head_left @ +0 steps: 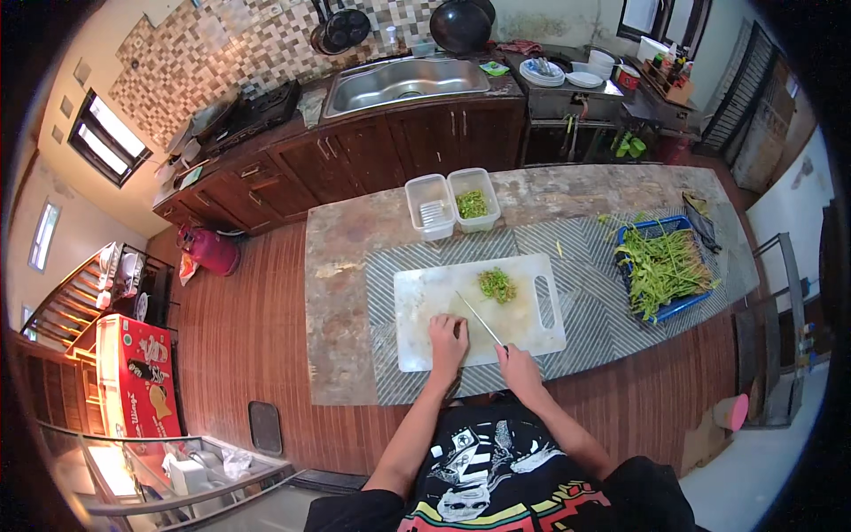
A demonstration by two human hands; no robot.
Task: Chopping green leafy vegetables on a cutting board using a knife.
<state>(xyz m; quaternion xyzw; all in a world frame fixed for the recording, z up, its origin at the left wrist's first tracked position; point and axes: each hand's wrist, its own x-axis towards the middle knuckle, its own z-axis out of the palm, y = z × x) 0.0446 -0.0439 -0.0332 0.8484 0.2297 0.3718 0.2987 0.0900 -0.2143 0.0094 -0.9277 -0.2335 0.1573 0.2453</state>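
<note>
A white plastic cutting board point(425, 299) lies before me on the table. My right hand point(518, 369) grips a kitchen knife point(480, 319) by its handle, the blade pointing up and left over the board. My left hand point(449, 339) rests on the board left of the blade, its fingers curled; whether it holds anything is hidden. A small heap of chopped greens point(497, 285) lies on the board beyond the knife. Two clear plastic containers stand behind the board: the left container point(431, 209) looks empty, the right container point(488, 219) holds chopped greens.
A blue plastic basket point(685, 309) of leafy green stems point(665, 266) stands on the table's right, beside a dark crumpled item point(701, 223). A patterned mat point(585, 312) lies under the board. Behind the table are a steel sink point(372, 90) and a counter with stacked plates point(542, 74).
</note>
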